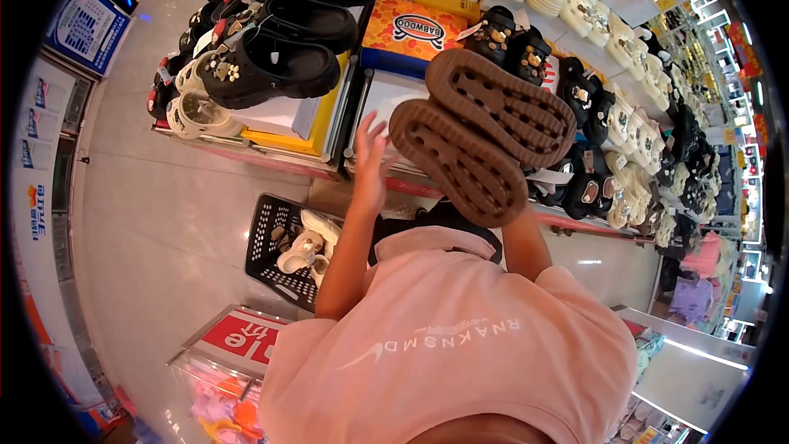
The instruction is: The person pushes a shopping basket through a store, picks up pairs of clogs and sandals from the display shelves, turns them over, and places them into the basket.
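Note:
A pair of brown clogs (501, 107) is held up over the display's front edge, with the ridged, holed soles facing me. My right hand is behind the lower clog, its fingers hidden; only the wrist and forearm (526, 242) show. Just left of the clogs, my left hand (371, 152) is raised with its fingers apart and nothing in it. Beyond the clogs stand black charm-covered clogs (493, 33) and an orange and blue shoe box (415, 33).
Black clogs (283, 66) stand on the left display section, above a yellow box edge (283, 141). A black basket (265, 234) holding cream shoes is on the floor at left. Rows of cream clogs (579, 12) extend right. A red sign (241, 337) stands at lower left.

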A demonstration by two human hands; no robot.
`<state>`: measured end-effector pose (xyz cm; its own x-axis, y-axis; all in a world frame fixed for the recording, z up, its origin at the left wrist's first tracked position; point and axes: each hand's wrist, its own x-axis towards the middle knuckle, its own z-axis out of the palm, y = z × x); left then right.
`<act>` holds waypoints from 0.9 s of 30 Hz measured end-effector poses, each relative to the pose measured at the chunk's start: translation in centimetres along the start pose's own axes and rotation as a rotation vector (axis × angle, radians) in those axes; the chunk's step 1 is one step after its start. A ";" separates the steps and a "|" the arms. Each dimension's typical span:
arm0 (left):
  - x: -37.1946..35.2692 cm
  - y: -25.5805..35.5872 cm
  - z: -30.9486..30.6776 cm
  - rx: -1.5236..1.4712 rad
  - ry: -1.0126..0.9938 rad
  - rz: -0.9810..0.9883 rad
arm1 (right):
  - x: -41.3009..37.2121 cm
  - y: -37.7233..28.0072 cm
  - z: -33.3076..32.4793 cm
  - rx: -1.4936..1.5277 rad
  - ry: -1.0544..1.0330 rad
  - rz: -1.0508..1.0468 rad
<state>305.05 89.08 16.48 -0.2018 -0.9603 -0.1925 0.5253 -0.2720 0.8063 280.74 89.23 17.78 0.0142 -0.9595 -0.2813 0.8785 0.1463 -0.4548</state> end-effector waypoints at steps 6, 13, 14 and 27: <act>0.2 0.3 4.2 0.029 -0.164 0.083 | -2.8 -0.9 -3.7 0.062 -0.082 0.072; -3.2 -4.2 6.8 0.203 0.050 0.133 | -3.4 -4.5 -9.5 0.100 -0.211 0.250; -3.8 -5.5 6.6 0.251 0.085 0.152 | -3.2 -4.7 -10.5 0.114 -0.240 0.296; -20.7 -10.0 7.4 -0.283 0.607 -0.184 | -4.3 6.8 -5.6 -0.644 -0.436 0.832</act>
<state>297.89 112.17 16.59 0.1468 -0.7391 -0.6574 0.7386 -0.3602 0.5699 283.93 95.68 11.16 0.7534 -0.4905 -0.4379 0.1121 0.7520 -0.6496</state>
